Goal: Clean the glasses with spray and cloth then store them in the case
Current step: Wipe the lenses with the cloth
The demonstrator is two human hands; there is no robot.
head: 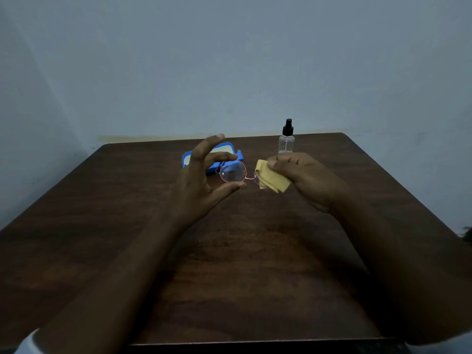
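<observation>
Glasses pinched in your left hand, cloth gripped in your right hand: you wipe one lens, casing remains.

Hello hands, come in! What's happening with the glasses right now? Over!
Left hand pinching glasses. Right hand wiping one lens with cloth. Case open behind. Nothing blocking.

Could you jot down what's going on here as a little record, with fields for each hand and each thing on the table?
left hand: pinches one lens of the glasses between thumb and fingers
right hand: presses the yellow cloth over the other lens
spray bottle: upright, behind the right hand, untouched
case: blue, open, behind the left hand
table: dark wood
stage: wiping, not yet stored
</observation>
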